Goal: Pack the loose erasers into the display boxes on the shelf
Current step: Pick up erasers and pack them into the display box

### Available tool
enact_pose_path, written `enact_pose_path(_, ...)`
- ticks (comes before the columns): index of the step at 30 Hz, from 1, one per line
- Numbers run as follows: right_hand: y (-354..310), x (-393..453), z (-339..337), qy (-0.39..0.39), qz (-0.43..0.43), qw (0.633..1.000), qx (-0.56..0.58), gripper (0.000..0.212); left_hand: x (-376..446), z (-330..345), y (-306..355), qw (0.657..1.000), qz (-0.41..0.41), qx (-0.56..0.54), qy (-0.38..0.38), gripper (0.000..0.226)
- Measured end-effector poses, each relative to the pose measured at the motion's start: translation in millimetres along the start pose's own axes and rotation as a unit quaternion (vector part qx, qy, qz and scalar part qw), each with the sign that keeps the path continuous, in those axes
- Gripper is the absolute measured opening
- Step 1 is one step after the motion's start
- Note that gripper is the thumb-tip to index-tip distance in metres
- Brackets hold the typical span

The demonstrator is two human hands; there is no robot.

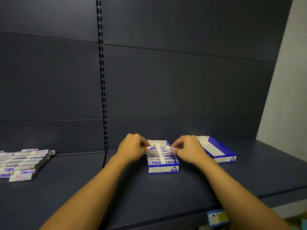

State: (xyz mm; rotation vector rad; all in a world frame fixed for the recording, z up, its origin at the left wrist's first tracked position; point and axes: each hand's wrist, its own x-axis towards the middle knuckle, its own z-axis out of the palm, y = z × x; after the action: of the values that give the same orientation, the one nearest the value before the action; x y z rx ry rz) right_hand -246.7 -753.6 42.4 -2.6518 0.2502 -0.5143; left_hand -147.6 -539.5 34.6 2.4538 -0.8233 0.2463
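I had one small white eraser in a blue-and-white paper sleeve (pixel 150 148) pinched in my left hand (pixel 132 149), and a second eraser of the same kind (pixel 169 148) pinched in my right hand (pixel 188 151), so each grip was clamped on its own piece. Both hung just over the far end of the blue-and-white cardboard display box (pixel 163 169) that sat directly beneath my grips on the dark blue metal shelf (pixel 116 188). Nearer to me than my grips, that box already held two rows of erasers, and I judged it nearly full, with only the back still white and bare. Just to the right of my right grip lay a second open display box (pixel 221 151), with nothing in it as far as I could see. Well off to the left of my left grip waited a large spread of loose erasers (pixel 23 163), so most of the packing was left.
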Motion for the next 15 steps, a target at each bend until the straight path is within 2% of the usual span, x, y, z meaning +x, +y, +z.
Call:
enact_pose_path(6,23,26,19,0.000,-0.046,0.996,0.079,0.019,9,15,-3,0.999,-0.008,-0.012,0.031,0.025)
enact_pose_path(10,32,38,29,-0.031,-0.082,0.987,0.133,0.016,14,22,-2,1.000,-0.007,-0.019,0.010,0.022)
enact_pose_path(15,42,41,42,-0.022,-0.093,0.979,0.178,0.014,15,26,0,1.000,0.007,-0.027,0.002,0.017)
